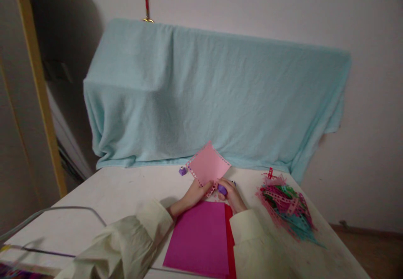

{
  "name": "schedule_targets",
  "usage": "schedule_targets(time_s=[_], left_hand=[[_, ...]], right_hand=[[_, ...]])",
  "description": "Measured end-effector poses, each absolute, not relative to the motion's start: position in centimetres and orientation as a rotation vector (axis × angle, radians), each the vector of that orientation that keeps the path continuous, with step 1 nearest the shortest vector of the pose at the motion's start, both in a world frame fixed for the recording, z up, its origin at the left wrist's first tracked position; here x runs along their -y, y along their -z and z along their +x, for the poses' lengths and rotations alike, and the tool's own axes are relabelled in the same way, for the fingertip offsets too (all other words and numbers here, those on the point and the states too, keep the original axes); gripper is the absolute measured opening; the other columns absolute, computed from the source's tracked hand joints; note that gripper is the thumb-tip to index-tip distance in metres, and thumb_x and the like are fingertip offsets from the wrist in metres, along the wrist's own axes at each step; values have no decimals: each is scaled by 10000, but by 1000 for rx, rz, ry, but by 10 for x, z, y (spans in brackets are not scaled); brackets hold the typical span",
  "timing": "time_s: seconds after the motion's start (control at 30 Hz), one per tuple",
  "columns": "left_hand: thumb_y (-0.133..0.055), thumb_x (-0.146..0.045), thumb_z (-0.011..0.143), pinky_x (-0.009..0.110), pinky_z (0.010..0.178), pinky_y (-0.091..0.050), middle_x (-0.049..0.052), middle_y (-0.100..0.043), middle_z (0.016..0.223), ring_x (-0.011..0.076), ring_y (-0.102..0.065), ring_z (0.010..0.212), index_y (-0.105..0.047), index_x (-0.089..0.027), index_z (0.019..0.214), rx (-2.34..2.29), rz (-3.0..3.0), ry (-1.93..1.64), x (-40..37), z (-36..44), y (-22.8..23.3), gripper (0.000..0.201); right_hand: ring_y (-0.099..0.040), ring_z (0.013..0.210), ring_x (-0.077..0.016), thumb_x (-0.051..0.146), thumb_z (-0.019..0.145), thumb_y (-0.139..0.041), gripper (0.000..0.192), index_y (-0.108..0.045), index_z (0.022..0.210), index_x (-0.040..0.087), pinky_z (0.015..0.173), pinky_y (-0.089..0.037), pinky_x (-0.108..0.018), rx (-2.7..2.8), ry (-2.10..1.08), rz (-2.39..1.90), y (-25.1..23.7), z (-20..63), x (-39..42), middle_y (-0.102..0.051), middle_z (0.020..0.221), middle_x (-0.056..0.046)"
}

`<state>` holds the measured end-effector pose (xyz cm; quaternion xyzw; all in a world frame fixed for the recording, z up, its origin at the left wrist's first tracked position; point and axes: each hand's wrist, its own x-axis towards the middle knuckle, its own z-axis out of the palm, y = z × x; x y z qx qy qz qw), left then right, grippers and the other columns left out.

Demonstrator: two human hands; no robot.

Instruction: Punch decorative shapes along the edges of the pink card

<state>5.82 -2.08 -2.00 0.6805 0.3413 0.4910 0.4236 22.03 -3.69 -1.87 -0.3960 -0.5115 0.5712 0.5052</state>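
The left hand pinches the near corner of a light pink paper square with punched edges, holding it tilted up above the white table, while the right hand is closed around a purple paper punch set at that same corner. A second small purple punch sits just left of the square. A magenta sheet lies near, between the sleeves, over a red sheet, and a heap of punched paper strips lies to the right.

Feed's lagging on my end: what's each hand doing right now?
Left hand: fingers closed on the lower edge of the pink paper square.
Right hand: fingers closed around a small purple punch at the paper's edge.
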Motion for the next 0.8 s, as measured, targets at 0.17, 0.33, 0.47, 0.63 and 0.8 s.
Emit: schedule_targets(time_s=[0.17,0.33,0.47,0.63,0.8], left_hand=[[-488,-413,906,356,1017,-367,117,-637,1149,228,-555,1092,-606,-115,1135,-841,1714,-1218,20,57,22,394],[-493,-432,899,355,1017,-368,111,-640,1145,232,-545,1111,-610,-121,1129,-849,1712,-1210,22,57,19,404],[-499,-455,890,359,1026,-363,114,-648,1122,232,-562,1078,-608,-117,1128,-871,1707,-1194,23,57,16,428],[-482,-464,898,354,1037,-357,114,-640,1141,226,-564,1079,-618,-119,1099,-829,1709,-1190,24,57,14,422],[-483,-459,898,361,1035,-362,103,-652,1123,233,-540,1126,-608,-129,1131,-826,1715,-1191,25,58,14,423]], right_hand=[[-341,357,-74,437,838,-567,310,-571,688,166,403,-244,-205,1233,-1377,-966,19,220,37,-429,424,51],[-348,359,-76,448,832,-569,323,-573,682,163,403,-242,-208,1235,-1372,-960,17,219,38,-427,421,50],[-357,360,-81,460,832,-565,331,-571,683,165,410,-256,-210,1247,-1367,-975,15,219,38,-435,417,49],[-362,366,-84,475,827,-567,340,-573,687,165,413,-258,-214,1259,-1386,-975,11,219,41,-447,421,44],[-356,361,-90,498,809,-588,351,-564,673,176,408,-257,-222,1244,-1397,-975,10,217,41,-447,417,43]])
